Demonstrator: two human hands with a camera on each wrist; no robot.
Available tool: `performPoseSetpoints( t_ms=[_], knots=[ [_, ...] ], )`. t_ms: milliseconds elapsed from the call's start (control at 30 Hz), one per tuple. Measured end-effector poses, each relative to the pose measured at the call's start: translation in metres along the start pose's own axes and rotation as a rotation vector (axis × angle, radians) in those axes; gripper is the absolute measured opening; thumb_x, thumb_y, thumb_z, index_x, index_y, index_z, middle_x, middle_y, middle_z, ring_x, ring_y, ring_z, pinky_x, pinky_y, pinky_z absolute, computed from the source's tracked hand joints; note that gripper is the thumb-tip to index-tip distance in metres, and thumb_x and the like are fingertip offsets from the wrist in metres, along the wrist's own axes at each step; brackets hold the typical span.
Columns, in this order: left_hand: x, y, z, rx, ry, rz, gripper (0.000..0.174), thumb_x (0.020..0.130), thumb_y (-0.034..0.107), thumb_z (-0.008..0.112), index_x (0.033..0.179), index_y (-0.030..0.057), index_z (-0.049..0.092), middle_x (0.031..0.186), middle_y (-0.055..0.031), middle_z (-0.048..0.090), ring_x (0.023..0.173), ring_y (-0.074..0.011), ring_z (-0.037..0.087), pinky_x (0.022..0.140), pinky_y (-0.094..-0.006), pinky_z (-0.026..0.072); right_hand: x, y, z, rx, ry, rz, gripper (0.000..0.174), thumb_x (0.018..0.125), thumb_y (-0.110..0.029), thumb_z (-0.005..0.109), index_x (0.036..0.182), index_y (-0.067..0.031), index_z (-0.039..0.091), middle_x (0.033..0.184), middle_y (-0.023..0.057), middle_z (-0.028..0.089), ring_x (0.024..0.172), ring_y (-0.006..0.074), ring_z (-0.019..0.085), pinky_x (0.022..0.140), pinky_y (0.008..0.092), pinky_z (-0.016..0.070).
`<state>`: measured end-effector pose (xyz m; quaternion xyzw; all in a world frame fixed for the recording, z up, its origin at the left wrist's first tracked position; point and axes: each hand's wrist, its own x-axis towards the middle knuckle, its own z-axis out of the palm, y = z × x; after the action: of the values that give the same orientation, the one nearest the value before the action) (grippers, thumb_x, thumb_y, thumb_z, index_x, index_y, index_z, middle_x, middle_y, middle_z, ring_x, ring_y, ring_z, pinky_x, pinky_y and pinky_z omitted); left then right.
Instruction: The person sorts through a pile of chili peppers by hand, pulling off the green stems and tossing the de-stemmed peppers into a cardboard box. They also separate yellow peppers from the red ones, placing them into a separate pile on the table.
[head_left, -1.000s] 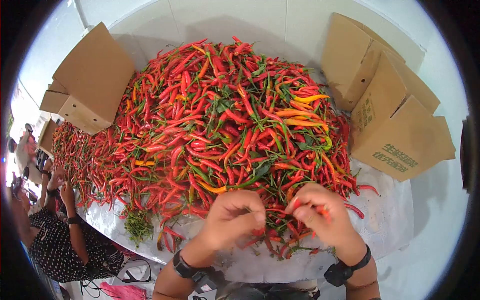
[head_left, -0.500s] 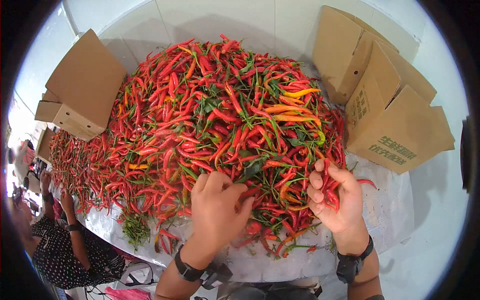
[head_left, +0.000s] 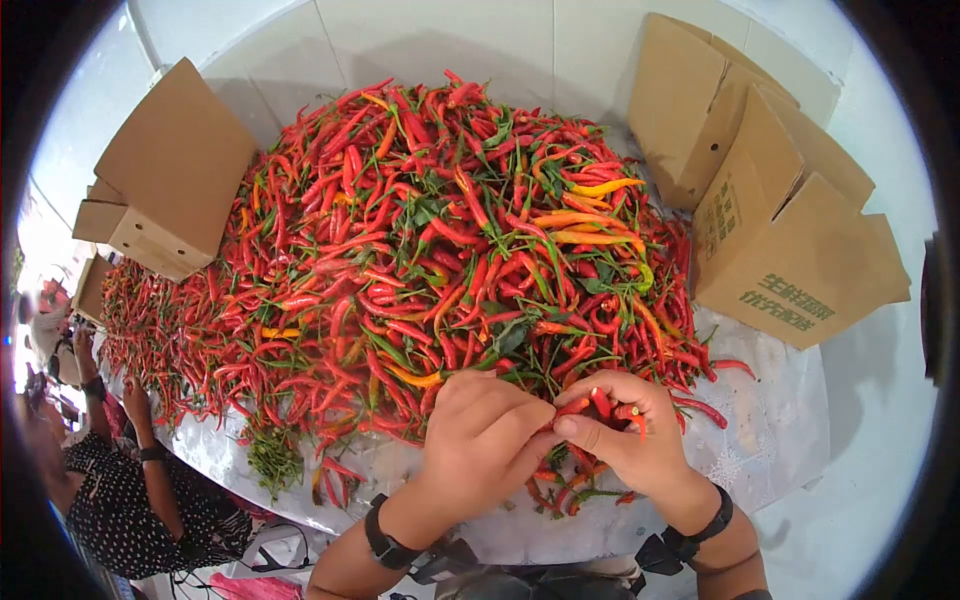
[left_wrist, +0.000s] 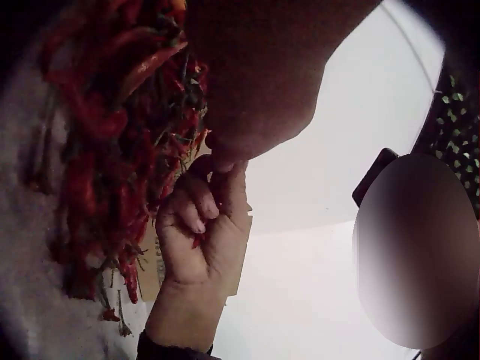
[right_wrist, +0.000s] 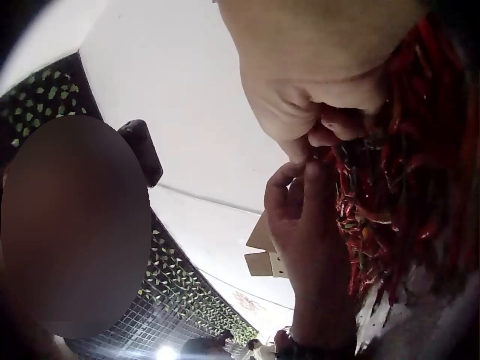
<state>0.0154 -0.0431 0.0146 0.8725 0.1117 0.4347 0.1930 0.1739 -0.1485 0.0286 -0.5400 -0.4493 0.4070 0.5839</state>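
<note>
Several red chili peppers [head_left: 600,402] stick out of my right hand [head_left: 640,445], whose thumb and curled fingers grip them. My left hand [head_left: 485,440] meets it, thumb and forefinger pinching the end of one red chili at the right fingertips. In the right wrist view my left hand [right_wrist: 304,217] has its fingertips drawn together against the right hand [right_wrist: 322,67]; the pinched end is mostly hidden. Both hands are over the near edge of a large heap of red chilies [head_left: 400,270], with green stems, leaves and some orange pods mixed in.
A cardboard box [head_left: 185,160] stands at the heap's left. Cardboard boxes [head_left: 790,240] stand at its right on the plastic-covered table [head_left: 765,430]. Green stems [head_left: 273,460] lie piled at the front left. Another person [head_left: 140,490] works farther left.
Half a second ago my left hand was at the heap and my right hand was apart, holding chilies. Both hands have since come together in front of the heap.
</note>
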Motion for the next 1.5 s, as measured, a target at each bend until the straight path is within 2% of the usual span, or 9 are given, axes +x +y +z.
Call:
performPoseSetpoints(
  t_ms=[167, 267, 400, 500, 600, 700, 1100, 1400, 1500],
  knots=[
    [-0.002, -0.002, -0.008, -0.034, -0.043, -0.113, 0.026, 0.071, 0.015, 0.084, 0.091, 0.0074, 0.068, 0.083, -0.0059, 0.067, 0.074, -0.0250, 0.064, 0.070, -0.0375, 0.0481, -0.002, -0.005, -0.006, 0.060, 0.162, 0.067, 0.016, 0.090, -0.007, 0.072, 0.103, -0.0012, 0.068, 0.094, 0.0030, 0.067, 0.075, 0.0056, 0.059, 0.068, 0.0203, 0.0484],
    [0.001, 0.000, -0.009, -0.072, -0.031, -0.151, 0.023, 0.075, 0.019, 0.082, 0.089, 0.0067, 0.069, 0.081, -0.0064, 0.066, 0.074, -0.0253, 0.063, 0.068, -0.0369, 0.0476, -0.003, -0.008, -0.012, 0.249, 0.177, 0.140, 0.015, 0.090, -0.009, 0.072, 0.103, -0.0019, 0.067, 0.092, 0.0024, 0.067, 0.070, 0.0043, 0.057, 0.062, 0.0186, 0.0456],
    [-0.001, 0.001, -0.007, -0.116, -0.055, -0.179, 0.020, 0.080, 0.022, 0.078, 0.088, 0.0062, 0.069, 0.080, -0.0070, 0.066, 0.073, -0.0259, 0.063, 0.067, -0.0365, 0.0468, -0.003, -0.004, -0.008, 0.077, 0.184, 0.052, 0.017, 0.089, -0.011, 0.074, 0.102, -0.0023, 0.067, 0.085, -0.0001, 0.065, 0.066, 0.0019, 0.055, 0.056, 0.0182, 0.0425],
    [-0.002, 0.002, -0.006, -0.098, -0.065, -0.195, 0.021, 0.077, 0.018, 0.080, 0.089, 0.0074, 0.068, 0.078, -0.0067, 0.064, 0.074, -0.0271, 0.062, 0.067, -0.0394, 0.0468, -0.004, -0.007, -0.004, 0.220, 0.117, 0.001, 0.016, 0.088, -0.011, 0.075, 0.099, -0.0020, 0.068, 0.088, 0.0010, 0.066, 0.067, 0.0032, 0.057, 0.058, 0.0178, 0.0439],
    [-0.002, 0.004, -0.004, -0.104, -0.065, -0.155, 0.019, 0.075, 0.014, 0.079, 0.089, 0.0071, 0.067, 0.078, -0.0069, 0.063, 0.074, -0.0276, 0.061, 0.067, -0.0397, 0.0464, -0.003, -0.002, 0.002, 0.089, 0.061, -0.034, 0.014, 0.088, -0.011, 0.075, 0.097, -0.0027, 0.068, 0.088, 0.0002, 0.067, 0.068, 0.0033, 0.057, 0.059, 0.0182, 0.0451],
    [-0.002, 0.006, -0.004, -0.122, -0.055, -0.105, 0.020, 0.072, 0.010, 0.078, 0.088, 0.0070, 0.067, 0.078, -0.0063, 0.062, 0.073, -0.0278, 0.060, 0.066, -0.0399, 0.0456, -0.004, -0.003, 0.001, 0.150, -0.033, 0.122, 0.014, 0.089, -0.013, 0.074, 0.098, -0.0036, 0.068, 0.084, -0.0014, 0.067, 0.069, 0.0023, 0.057, 0.058, 0.0184, 0.0449],
    [-0.002, 0.000, -0.010, -0.232, -0.084, -0.084, 0.019, 0.070, 0.004, 0.076, 0.087, 0.0065, 0.067, 0.078, -0.0050, 0.062, 0.073, -0.0268, 0.058, 0.066, -0.0388, 0.0431, -0.004, 0.002, 0.002, 0.490, -0.094, 0.336, 0.018, 0.094, -0.020, 0.069, 0.098, -0.0026, 0.066, 0.074, -0.0004, 0.061, 0.054, 0.0039, 0.044, 0.047, 0.0208, 0.0330],
    [0.000, -0.003, -0.012, -0.427, -0.124, -0.123, 0.009, 0.081, 0.012, 0.073, 0.083, 0.0062, 0.067, 0.076, -0.0058, 0.061, 0.071, -0.0250, 0.055, 0.069, -0.0370, 0.0435, -0.004, 0.012, -0.002, 0.803, -0.227, 0.406, 0.016, 0.096, -0.017, 0.066, 0.101, -0.0024, 0.062, 0.084, 0.0053, 0.065, 0.052, 0.0047, 0.043, 0.045, 0.0217, 0.0306],
    [0.001, -0.001, -0.014, -0.515, -0.142, -0.169, 0.009, 0.083, 0.013, 0.072, 0.083, 0.0058, 0.066, 0.077, -0.0052, 0.062, 0.072, -0.0241, 0.054, 0.070, -0.0364, 0.0430, -0.007, 0.012, 0.002, 0.911, -0.185, 0.460, 0.016, 0.095, -0.015, 0.065, 0.103, -0.0021, 0.062, 0.086, 0.0059, 0.065, 0.053, 0.0048, 0.043, 0.045, 0.0214, 0.0299]
  ],
)
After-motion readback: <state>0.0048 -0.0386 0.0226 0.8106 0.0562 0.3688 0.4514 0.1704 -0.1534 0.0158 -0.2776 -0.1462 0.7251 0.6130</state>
